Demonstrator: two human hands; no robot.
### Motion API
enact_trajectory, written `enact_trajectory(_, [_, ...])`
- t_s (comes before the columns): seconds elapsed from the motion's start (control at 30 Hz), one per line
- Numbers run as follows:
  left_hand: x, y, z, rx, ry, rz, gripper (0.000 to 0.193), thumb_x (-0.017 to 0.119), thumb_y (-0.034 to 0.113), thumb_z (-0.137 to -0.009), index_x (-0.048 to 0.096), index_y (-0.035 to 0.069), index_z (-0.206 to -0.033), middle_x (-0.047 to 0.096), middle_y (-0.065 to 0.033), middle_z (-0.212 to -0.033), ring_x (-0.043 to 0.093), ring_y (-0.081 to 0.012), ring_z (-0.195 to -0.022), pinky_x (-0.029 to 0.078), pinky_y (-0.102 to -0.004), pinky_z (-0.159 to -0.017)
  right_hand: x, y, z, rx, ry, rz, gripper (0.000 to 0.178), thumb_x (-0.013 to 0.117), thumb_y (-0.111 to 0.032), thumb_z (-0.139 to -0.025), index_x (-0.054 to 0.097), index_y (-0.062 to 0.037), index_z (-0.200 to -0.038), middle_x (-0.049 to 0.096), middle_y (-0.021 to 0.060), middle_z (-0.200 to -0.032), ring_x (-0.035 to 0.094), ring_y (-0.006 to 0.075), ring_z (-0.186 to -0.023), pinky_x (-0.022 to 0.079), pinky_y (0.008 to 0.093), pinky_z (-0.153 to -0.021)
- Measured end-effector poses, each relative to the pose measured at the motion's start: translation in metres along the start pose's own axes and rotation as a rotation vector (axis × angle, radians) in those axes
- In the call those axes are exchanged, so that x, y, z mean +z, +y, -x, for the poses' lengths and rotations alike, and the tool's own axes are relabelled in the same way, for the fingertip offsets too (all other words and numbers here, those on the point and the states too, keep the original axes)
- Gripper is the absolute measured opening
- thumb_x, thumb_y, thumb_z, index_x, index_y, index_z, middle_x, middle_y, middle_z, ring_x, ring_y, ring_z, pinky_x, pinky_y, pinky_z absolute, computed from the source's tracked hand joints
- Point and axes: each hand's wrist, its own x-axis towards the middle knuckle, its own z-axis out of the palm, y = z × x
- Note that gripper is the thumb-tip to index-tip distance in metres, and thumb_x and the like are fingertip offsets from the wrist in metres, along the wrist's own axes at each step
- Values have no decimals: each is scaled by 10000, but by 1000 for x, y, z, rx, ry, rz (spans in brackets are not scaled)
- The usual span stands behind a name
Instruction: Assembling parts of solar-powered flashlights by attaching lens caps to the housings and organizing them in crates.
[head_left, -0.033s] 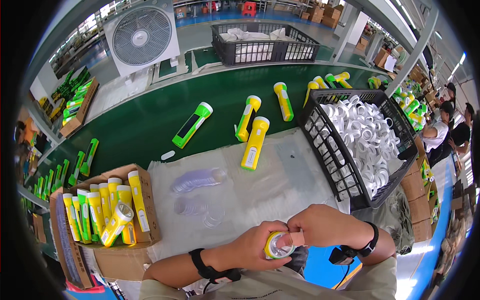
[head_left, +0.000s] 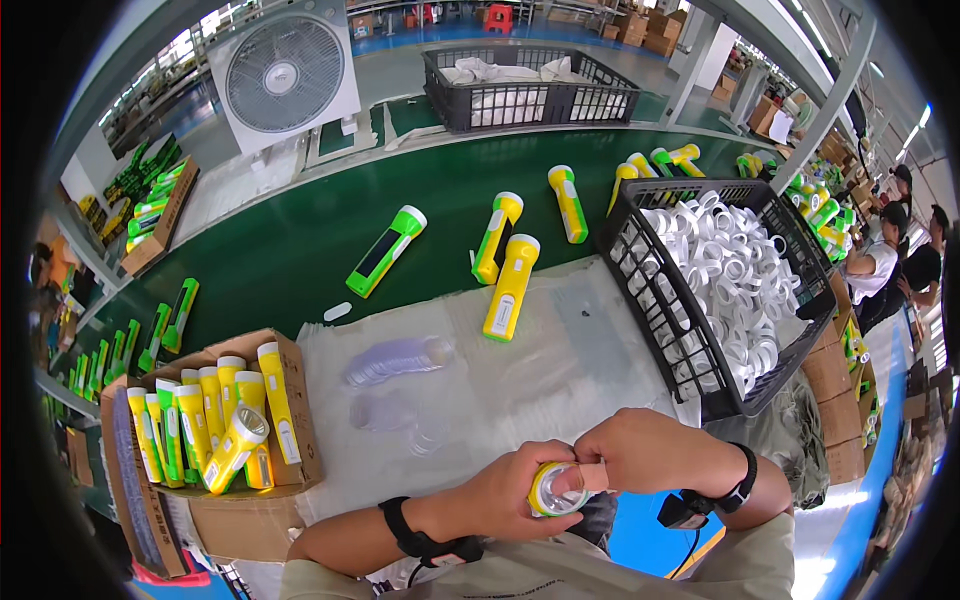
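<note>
A flashlight (head_left: 546, 490) is wrapped in the fingers of my left hand (head_left: 508, 487), its round reflector end facing up toward me. The rest of its body is hidden under the hand. My right hand (head_left: 632, 452) is closed against the flashlight's rim, and a digit with a tan bandage presses on the head's face. Ahead of my hands, clear round discs (head_left: 400, 360) lie overlapped in rows on the pale sheet. Beyond them a yellow flashlight (head_left: 511, 290) lies partly on the sheet, beside another yellow one (head_left: 496, 238).
A cardboard box (head_left: 300, 400) of upright yellow and green flashlights stands at left. At right, a black crate (head_left: 690, 385) holds many white rings (head_left: 735, 270). Across the far side runs a green belt (head_left: 300, 240) with several flashlights. A fan (head_left: 283, 77) and another crate (head_left: 540, 104) stand behind it.
</note>
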Motion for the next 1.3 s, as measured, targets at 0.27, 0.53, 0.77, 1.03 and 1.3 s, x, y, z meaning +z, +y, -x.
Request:
enact_trajectory(0.27, [1,-9,0,181,-39,130,631,763,129,-722,313,47,-1156,524,-168,-1073,555,-251,-934,442,-347,-806,3,12,-11,-8,-29,-133,657,603,-674,-712,582,-30,-583,519,55,-486,536,165,-464,392,285,-461])
enact_trajectory(0.53, [0,-7,-3,128,-67,95,625,759,101,-720,316,54,-1159,529,-160,-1057,552,-232,-939,439,-345,-815,7,17,-12,-98,79,25,631,555,-623,-757,622,-4,-661,497,108,-498,530,239,-500,409,349,-504])
enact_trajectory(0.77, [2,0,-8,-9,-138,114,465,781,118,-653,518,16,-1023,592,-147,-977,599,-258,-855,469,-322,-766,-3,12,1,-12,-173,-89,594,559,-601,-793,594,-31,-632,559,58,-530,569,174,-517,432,305,-516])
enact_trajectory(1.03, [-4,-14,8,229,115,140,532,815,162,-630,529,45,-1062,571,-122,-1054,581,-203,-914,458,-320,-810,-27,24,22,-215,62,114,533,475,-539,-868,641,-32,-848,640,127,-758,626,262,-692,477,371,-637])
enact_trajectory(1.3, [-5,-30,8,281,76,151,743,766,351,-733,268,163,-1252,522,-204,-997,550,-261,-842,475,-376,-713,-160,276,47,645,622,603,362,641,-359,-767,625,-136,-1052,638,111,-1059,614,296,-976,491,423,-788])
